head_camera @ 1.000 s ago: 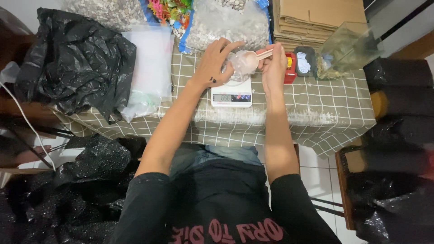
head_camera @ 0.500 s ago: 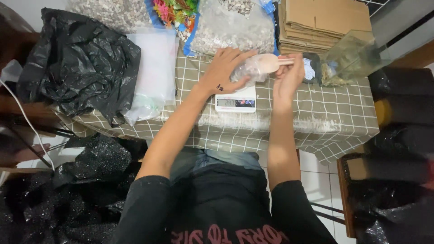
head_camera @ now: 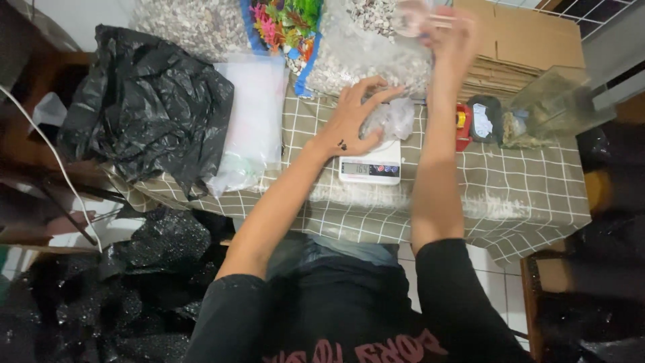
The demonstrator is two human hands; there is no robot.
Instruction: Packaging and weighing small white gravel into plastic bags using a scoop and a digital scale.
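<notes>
The small white digital scale [head_camera: 370, 165] sits on the checked tablecloth [head_camera: 524, 195] and serves as the landmark. On top of the scale lies a small clear plastic bag [head_camera: 393, 119], crumpled, its contents too pale and blurred to name. The left hand [head_camera: 353, 121] rests on the scale's far left side with fingers spread and curved over the bag, touching it and pressing it lightly rather than gripping it closed.

The right hand [head_camera: 451, 33] is raised well beyond the scale, up over the large clear sack of pale gravel [head_camera: 366, 57]. It is motion-blurred; its fingers are curled around the handle of a pinkish scoop [head_camera: 411, 17], whose bowl is smeared and partly cut by the top edge, so whether it carries anything cannot be told.

Left of the scale lies a flat stack of clear plastic bags [head_camera: 252, 114], and further left a heap of black plastic bags [head_camera: 144, 117]. Beyond the scale, left of the gravel sack, is a packet of bright artificial plants [head_camera: 285, 23], cropped by the frame. Right of the scale stand a red object [head_camera: 462, 126], half hidden by the right forearm, a dark pouch [head_camera: 482, 117], and a clear container [head_camera: 547, 104] with murky contents. Flattened cardboard [head_camera: 521, 44] lies behind these.
</notes>
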